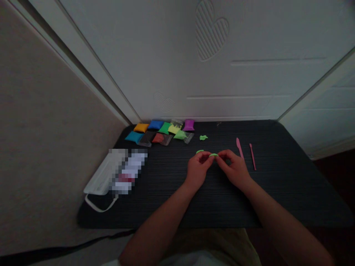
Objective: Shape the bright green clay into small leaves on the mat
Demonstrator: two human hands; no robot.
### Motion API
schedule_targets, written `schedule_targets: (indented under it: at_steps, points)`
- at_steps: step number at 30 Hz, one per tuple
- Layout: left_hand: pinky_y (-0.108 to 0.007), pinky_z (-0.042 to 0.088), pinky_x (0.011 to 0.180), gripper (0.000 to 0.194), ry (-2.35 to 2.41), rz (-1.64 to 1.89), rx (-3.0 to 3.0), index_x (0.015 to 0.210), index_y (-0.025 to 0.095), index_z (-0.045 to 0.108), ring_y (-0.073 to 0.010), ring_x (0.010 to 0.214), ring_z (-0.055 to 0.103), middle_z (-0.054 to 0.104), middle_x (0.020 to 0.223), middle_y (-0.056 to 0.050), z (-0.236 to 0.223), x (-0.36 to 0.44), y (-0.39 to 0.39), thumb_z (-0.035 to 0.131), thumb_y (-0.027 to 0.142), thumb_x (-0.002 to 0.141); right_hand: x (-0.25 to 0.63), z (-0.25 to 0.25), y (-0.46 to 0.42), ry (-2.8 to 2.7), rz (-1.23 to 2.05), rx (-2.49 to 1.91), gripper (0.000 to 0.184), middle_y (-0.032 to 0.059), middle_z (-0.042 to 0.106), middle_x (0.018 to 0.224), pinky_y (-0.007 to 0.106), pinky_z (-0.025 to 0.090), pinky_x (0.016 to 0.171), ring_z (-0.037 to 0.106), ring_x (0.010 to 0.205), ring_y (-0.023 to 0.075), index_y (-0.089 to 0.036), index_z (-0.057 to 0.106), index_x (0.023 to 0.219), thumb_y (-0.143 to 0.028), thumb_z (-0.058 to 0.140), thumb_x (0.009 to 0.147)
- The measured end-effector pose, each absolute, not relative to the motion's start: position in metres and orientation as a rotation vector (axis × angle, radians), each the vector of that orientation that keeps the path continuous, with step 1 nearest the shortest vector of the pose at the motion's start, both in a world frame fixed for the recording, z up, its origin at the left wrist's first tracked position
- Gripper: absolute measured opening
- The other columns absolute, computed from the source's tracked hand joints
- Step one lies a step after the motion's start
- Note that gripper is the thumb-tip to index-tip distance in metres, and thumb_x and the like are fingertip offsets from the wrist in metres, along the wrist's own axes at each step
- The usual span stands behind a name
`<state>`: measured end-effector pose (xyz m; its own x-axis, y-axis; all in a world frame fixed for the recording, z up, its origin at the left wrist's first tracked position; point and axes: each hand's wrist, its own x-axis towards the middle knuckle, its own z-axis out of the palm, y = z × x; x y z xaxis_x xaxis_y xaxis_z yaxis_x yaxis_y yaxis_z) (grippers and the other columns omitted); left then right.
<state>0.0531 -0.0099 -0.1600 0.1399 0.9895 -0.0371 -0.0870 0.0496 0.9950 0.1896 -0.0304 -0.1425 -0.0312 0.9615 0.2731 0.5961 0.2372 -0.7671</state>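
Observation:
Both hands meet above the middle of a black table (pixel 277 184). My left hand (pixel 197 168) and my right hand (pixel 233 166) pinch a small piece of green clay (pixel 213 155) between their fingertips. Another flat bit of green clay (pixel 199 151) lies just behind my left hand. A third green lump (pixel 203 137) rests farther back on the table. Two pink modelling tools (pixel 239 147) (pixel 252 157) lie to the right of my right hand.
Several small bags of coloured clay (pixel 163 131) sit in a cluster at the back left of the table. A white box with a cord (pixel 102 177) lies at the left edge. A white panelled door (pixel 210 74) stands right behind the table.

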Motion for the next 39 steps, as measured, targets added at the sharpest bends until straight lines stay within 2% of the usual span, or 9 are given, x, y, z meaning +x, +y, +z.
schedule_targets:
  at_steps: [22, 31, 39]
  points:
    - [-0.025, 0.041, 0.065, 0.019, 1.137, 1.097, 1.257, 0.077, 0.017, 0.062, -0.0122, 0.067, 0.053, 0.060, 0.073, -0.001, -0.1563, 0.0511, -0.0107, 0.059, 0.033, 0.069, 0.1939, -0.1409, -0.0296, -1.695, 0.581, -1.488, 0.013, 0.0006, 0.059, 0.071, 0.026, 0.042, 0.061, 0.055, 0.065, 0.0138, -0.019, 0.055, 0.081, -0.031, 0.048, 0.078]
    - [-0.026, 0.041, 0.069, 0.017, 1.047, 1.125, 1.166, 0.078, 0.017, 0.062, -0.0123, 0.071, 0.054, 0.060, 0.075, -0.001, -0.1563, 0.0494, -0.0094, 0.057, 0.031, 0.070, 0.1961, -0.1429, -0.0282, -1.595, 0.667, -1.473, 0.015, 0.0001, 0.057, 0.070, 0.025, 0.040, 0.059, 0.054, 0.064, 0.0132, -0.019, 0.054, 0.079, -0.033, 0.048, 0.079]
    - [-0.028, 0.042, 0.070, 0.021, 1.018, 1.073, 1.139, 0.080, 0.017, 0.063, -0.0133, 0.072, 0.055, 0.062, 0.078, -0.003, -0.1591, 0.0503, -0.0091, 0.062, 0.032, 0.066, 0.1965, -0.1413, -0.0285, -1.651, 0.662, -1.453, 0.014, 0.0005, 0.057, 0.071, 0.026, 0.042, 0.062, 0.054, 0.067, 0.0138, -0.019, 0.054, 0.078, -0.031, 0.048, 0.079]
